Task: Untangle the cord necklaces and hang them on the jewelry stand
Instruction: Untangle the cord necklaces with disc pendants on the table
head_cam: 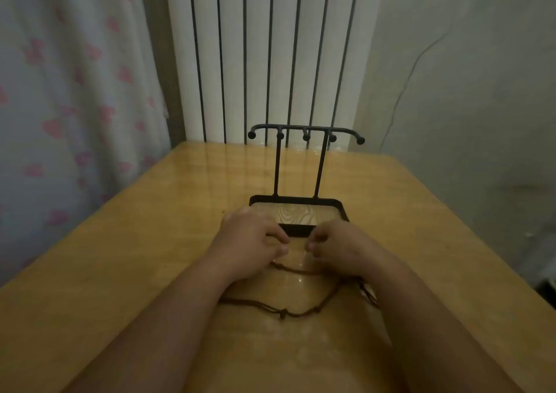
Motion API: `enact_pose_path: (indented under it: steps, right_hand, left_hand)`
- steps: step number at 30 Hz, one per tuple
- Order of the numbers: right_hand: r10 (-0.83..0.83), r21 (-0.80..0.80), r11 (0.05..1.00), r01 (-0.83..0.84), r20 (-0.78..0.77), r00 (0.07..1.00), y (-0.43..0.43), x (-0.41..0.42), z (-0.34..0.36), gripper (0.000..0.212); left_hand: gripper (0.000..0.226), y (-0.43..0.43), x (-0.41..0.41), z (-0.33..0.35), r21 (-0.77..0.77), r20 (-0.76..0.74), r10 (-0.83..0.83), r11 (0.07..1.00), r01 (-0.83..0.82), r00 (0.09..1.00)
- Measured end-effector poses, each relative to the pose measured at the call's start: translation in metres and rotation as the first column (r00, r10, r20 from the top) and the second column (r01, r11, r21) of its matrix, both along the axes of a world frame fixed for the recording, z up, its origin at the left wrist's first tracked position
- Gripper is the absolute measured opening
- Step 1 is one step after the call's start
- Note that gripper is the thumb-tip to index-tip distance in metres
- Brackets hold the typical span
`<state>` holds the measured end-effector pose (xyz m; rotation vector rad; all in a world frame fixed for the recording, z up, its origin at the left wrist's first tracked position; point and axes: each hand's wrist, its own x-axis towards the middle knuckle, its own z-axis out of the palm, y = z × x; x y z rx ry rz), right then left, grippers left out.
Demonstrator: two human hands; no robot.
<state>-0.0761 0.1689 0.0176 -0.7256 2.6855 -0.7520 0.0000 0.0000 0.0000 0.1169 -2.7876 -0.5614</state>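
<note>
Dark brown cord necklaces [304, 313] lay slack on the glossy yellow wooden bench [135, 257], looped between the person's forearms, with one small knot [282, 314] at the loop's 6 o'clock and more strands bunched at its 3 o'clock beside the right forearm. A shorter strand ran at the loop's 12 o'clock, from under the left hand [252, 239] to under the right hand [337, 248]. Both sets of fingers [278, 237] were curled down toward that strand, but whether they were pinching it or only resting over it could not be told.

Cord like this would likely be light, limp and slightly grippy, so it should snag on its own knots rather than slide. It would best be taken in a fingertip pinch close to a crossing and eased apart, not yanked.

At 12 o'clock from the hands, touching or nearly so, stood the black metal jewelry stand [301, 128] with its wood-inlaid tray base, its ball-tipped pegs bare. Beyond it rose a white ribbed radiator [258, 46]; at 9 o'clock hung a pale curtain with pink print [75, 91].
</note>
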Motion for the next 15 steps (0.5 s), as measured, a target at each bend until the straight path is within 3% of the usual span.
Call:
enact_pose_path:
  steps: [2,5,9,10,15]
  right_hand:
    - [0.019,0.117,0.993,-0.028,0.077,0.997,0.0008,0.0,0.0011,0.012]
    - [0.047,0.168,0.983,-0.07,0.137,0.989,0.0045,0.002,0.0036,0.021]
    - [0.062,0.215,0.973,-0.085,0.111,0.992,0.0018,0.0043,0.0037,0.018]
    - [0.058,0.211,0.975,-0.075,0.087,0.995,0.0013,0.0037,0.0026,0.014]
    - [0.012,-0.026,1.0,-0.013,-0.034,0.999,0.0063,0.0006,0.0081,0.013]
  left_hand:
    - [0.026,-0.0006,0.0003,0.001,-0.078,0.111,-0.042,0.996,0.05,0.993]
    - [0.032,-0.0032,-0.0011,-0.0025,-0.132,0.215,-0.09,0.984,0.121,0.972]
    - [0.012,-0.0005,-0.002,-0.0051,-0.208,0.14,-0.108,0.968,0.136,0.984]
    - [0.004,0.0007,-0.0017,-0.005,-0.182,0.12,-0.1,0.976,0.12,0.988]
    - [0.015,0.0062,0.0066,0.0032,0.23,-0.103,0.0,0.973,0.024,0.995]
